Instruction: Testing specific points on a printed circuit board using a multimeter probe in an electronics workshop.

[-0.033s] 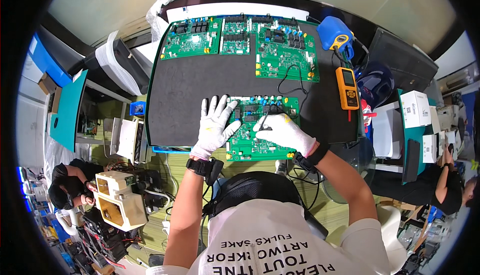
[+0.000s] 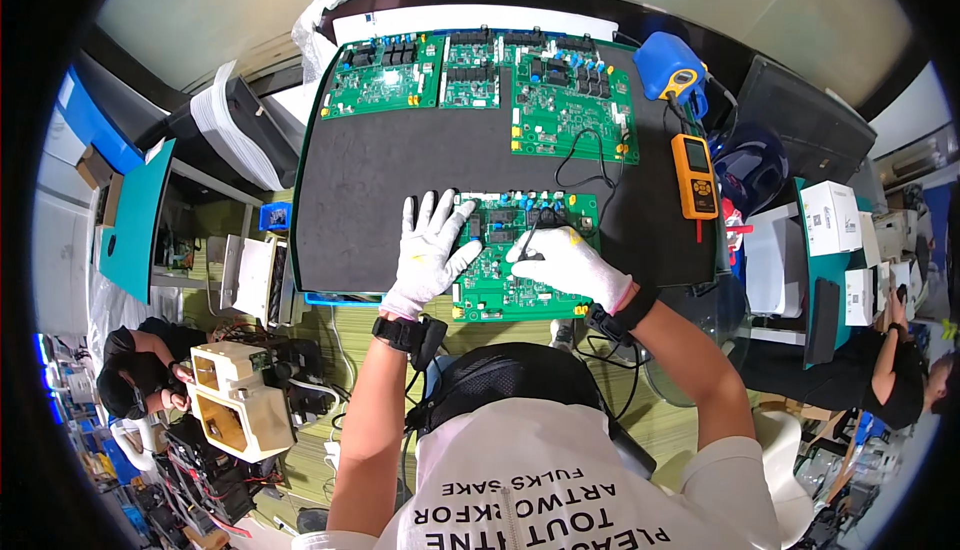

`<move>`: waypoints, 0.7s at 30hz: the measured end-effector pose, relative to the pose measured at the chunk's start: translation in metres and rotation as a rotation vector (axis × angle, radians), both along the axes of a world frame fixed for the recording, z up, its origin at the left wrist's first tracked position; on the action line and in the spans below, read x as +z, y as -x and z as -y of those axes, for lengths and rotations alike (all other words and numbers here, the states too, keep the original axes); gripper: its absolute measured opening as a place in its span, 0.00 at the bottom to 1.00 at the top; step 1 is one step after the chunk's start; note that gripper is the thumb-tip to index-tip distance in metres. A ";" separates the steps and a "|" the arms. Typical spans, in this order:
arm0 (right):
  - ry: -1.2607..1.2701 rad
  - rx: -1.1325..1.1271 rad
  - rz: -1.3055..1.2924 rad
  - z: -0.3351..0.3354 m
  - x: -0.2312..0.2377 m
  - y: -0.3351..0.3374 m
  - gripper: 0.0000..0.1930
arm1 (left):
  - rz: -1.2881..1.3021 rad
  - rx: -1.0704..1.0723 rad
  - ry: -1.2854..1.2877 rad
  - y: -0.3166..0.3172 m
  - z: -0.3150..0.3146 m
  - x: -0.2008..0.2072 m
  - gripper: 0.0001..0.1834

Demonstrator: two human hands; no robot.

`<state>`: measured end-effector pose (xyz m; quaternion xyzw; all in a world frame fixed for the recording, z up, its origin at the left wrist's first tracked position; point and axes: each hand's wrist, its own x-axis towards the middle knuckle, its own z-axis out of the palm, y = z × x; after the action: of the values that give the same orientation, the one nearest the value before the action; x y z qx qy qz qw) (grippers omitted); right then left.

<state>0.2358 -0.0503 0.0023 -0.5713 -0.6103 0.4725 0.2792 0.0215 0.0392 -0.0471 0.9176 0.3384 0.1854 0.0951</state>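
Observation:
A green circuit board point(image 2: 480, 285), crowded with small parts, lies at the near edge of the dark work mat point(image 2: 380, 170). My left hand point(image 2: 428, 255), in a white glove, rests flat with fingers spread over the board's left edge. Also gloved in white, my right hand point(image 2: 565, 260) is closed over the board's right half. From its fingers a slim black pen-shaped tool point(image 2: 530, 233) points down at the board; its tip is too small to make out. A thin black cable point(image 2: 603, 155) loops near this hand and across another board behind.
More green boards point(image 2: 375, 95) line the far side of the mat. At the right are a blue tool station point(image 2: 665, 68) and an orange handheld meter point(image 2: 694, 178). People work at the far left point(image 2: 150, 370) and far right point(image 2: 885, 370).

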 end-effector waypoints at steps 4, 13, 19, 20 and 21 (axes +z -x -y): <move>0.013 -0.011 0.010 0.001 0.004 0.001 0.09 | 0.003 -0.002 -0.008 0.000 0.000 -0.001 0.31; -0.027 0.008 -0.007 -0.001 -0.005 0.000 0.09 | 0.005 -0.001 -0.006 0.000 0.000 -0.001 0.31; -0.016 0.011 0.003 -0.001 -0.002 0.000 0.09 | 0.008 0.000 -0.008 0.000 0.000 -0.001 0.31; -0.014 0.013 0.004 -0.001 -0.003 0.000 0.09 | 0.008 0.001 -0.009 0.000 0.000 -0.001 0.31; -0.013 0.015 0.005 -0.001 -0.004 -0.001 0.09 | 0.007 0.001 -0.009 0.000 0.000 -0.001 0.31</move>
<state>0.2365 -0.0490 -0.0021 -0.5659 -0.6184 0.4692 0.2780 0.0214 0.0395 -0.0484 0.9172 0.3376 0.1905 0.0919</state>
